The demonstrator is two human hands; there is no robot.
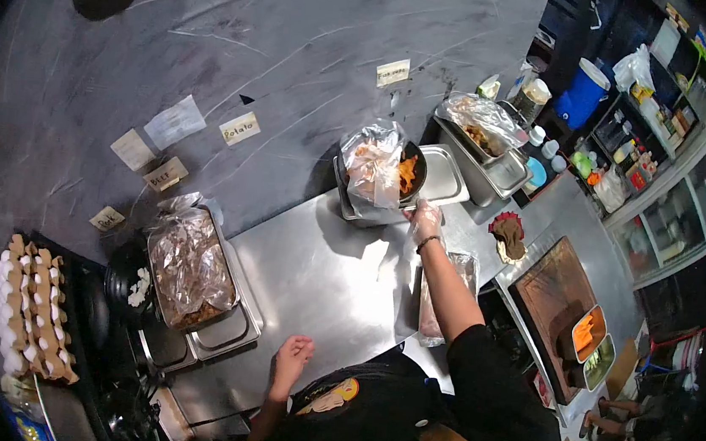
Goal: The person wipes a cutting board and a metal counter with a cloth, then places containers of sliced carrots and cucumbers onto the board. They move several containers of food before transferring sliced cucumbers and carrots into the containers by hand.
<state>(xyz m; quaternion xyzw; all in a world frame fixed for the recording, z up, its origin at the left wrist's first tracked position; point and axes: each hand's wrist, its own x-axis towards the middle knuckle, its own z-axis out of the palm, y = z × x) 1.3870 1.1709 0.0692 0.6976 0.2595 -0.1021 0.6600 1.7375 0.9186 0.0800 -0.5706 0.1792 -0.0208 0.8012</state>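
Observation:
My right hand [427, 220], in a clear plastic glove, is at the near edge of a dark round bowl [422, 179]. Its fingers are bent together there, partly hidden, and what they grip I cannot make out. Orange-brown food pieces [407, 175] lie in the bowl, partly covered by a clear plastic bag [373, 163]. My left hand [293, 355] is bare and held above the near side of the steel counter [315, 259]. It holds nothing, with its fingers loosely curled and slightly apart.
A bag-covered tray of brown food [194, 265] stands at left, near egg cartons [37, 309]. Steel pans [506, 174] are at the back right. A wrapped long container [439, 301] lies under my right forearm. A brown board [554, 291] and a tub of orange pieces [587, 332] are at right.

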